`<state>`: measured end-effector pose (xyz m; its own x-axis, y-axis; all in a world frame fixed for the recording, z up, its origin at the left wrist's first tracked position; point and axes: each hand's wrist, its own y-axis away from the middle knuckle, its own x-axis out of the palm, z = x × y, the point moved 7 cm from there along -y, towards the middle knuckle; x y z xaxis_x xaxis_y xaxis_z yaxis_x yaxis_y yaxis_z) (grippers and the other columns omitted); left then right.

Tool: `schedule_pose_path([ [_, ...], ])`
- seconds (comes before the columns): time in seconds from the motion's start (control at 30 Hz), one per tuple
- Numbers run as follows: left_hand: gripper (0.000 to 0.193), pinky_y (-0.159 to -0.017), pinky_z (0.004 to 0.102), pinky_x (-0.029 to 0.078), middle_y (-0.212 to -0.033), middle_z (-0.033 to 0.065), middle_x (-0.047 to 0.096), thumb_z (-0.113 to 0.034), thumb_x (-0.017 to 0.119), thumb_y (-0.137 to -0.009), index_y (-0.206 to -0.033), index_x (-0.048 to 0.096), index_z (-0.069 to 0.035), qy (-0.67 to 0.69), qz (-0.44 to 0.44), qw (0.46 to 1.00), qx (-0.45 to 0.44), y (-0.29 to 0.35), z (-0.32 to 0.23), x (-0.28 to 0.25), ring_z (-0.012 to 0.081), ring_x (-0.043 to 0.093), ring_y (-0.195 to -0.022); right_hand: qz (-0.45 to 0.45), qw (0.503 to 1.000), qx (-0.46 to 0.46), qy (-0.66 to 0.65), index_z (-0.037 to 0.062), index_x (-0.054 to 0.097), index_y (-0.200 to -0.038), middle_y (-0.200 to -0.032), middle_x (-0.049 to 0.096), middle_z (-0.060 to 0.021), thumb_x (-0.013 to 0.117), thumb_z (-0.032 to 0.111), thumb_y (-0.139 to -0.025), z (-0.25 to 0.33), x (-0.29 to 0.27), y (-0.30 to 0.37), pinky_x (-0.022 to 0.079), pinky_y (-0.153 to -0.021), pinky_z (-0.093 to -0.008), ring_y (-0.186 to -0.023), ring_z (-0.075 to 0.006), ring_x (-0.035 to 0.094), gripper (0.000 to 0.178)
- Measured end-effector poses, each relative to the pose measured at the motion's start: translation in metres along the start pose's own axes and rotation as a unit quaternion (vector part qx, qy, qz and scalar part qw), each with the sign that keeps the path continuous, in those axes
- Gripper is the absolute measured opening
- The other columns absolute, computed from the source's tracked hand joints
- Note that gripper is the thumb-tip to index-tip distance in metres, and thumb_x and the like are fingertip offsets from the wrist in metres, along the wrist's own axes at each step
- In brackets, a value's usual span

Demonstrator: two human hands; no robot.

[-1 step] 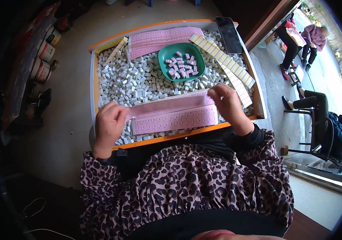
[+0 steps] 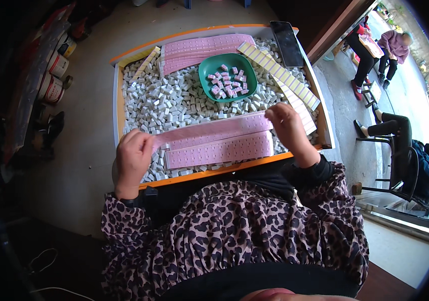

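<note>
As the left hand (image 2: 133,156) pinches a strip (image 2: 214,128), the right hand (image 2: 288,125) curls opposite.

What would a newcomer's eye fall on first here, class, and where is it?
Probably the green bowl of pink-and-white blocks, amid small white blocks toward the back of the orange-edged tray. Nearer the person, a pink strip stretches between the left hand and right hand.
</note>
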<state>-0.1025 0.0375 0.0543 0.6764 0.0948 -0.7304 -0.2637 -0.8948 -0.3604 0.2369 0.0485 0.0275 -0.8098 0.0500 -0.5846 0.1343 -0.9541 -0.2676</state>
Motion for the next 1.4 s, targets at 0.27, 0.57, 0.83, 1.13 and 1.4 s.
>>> schedule_pose_path([
  [0.27, 0.01, -0.053, 0.0283, 0.037, -0.067, 0.0095, 0.051, 0.001, 0.063, -0.082, -0.077, 0.056, 0.004, 0.048, 0.012, 0.998, -0.032, 0.009, -0.003, 0.002, 0.0182, 0.047, -0.057, -0.028, 0.998, -0.028, 0.057, 0.0016, 0.061, -0.093, -0.09, 0.06, -0.0096, 0.067, 0.006, -0.083, 0.014, 0.007, -0.006, 0.048, -0.066, -0.0309, -0.079, -0.0222, 0.06, 0.013],
  [0.57, 0.01, -0.06, 0.0364, 0.041, -0.068, 0.0093, 0.053, -0.003, 0.068, -0.077, -0.073, 0.059, 0.0, 0.021, 0.023, 0.993, 0.111, -0.008, -0.072, 0.0, 0.0266, 0.054, -0.064, 0.035, 0.94, -0.335, 0.051, 0.0069, 0.062, -0.092, -0.092, 0.059, -0.0068, 0.068, 0.008, -0.076, 0.147, 0.079, -0.006, 0.043, -0.083, -0.0359, -0.09, -0.0256, 0.058, 0.017],
  [0.83, 0.01, -0.057, 0.0332, 0.04, -0.067, 0.009, 0.052, -0.001, 0.067, -0.078, -0.074, 0.058, 0.0, 0.052, 0.022, 0.995, 0.083, 0.006, -0.041, 0.002, 0.0247, 0.052, -0.062, 0.143, 0.954, -0.246, 0.094, 0.0071, 0.061, -0.087, -0.084, 0.059, -0.0064, 0.067, 0.009, -0.078, 0.115, 0.079, -0.006, 0.044, -0.071, -0.0356, -0.077, -0.0259, 0.059, 0.011],
  [1.13, 0.014, -0.057, 0.0365, 0.042, -0.067, 0.0121, 0.052, -0.005, 0.066, -0.08, -0.072, 0.056, 0.001, 0.086, 0.046, 0.995, -0.03, 0.006, -0.011, 0.015, 0.0287, 0.054, -0.063, 0.145, 0.976, -0.157, 0.043, -0.0004, 0.061, -0.083, -0.078, 0.059, -0.0116, 0.066, 0.006, -0.082, 0.09, 0.074, -0.01, 0.049, -0.059, -0.0379, -0.069, -0.0317, 0.061, 0.008],
  [1.4, 0.017, -0.057, 0.039, 0.044, -0.069, 0.0135, 0.055, -0.008, 0.063, -0.083, -0.071, 0.055, 0.002, 0.031, 0.041, 0.996, -0.072, 0.013, 0.023, 0.028, 0.031, 0.055, -0.064, 0.126, 0.985, -0.039, 0.107, -0.0004, 0.063, -0.085, -0.081, 0.061, -0.0139, 0.067, 0.004, -0.08, 0.002, 0.02, -0.008, 0.049, -0.06, -0.0355, -0.069, -0.0292, 0.062, 0.008],
])
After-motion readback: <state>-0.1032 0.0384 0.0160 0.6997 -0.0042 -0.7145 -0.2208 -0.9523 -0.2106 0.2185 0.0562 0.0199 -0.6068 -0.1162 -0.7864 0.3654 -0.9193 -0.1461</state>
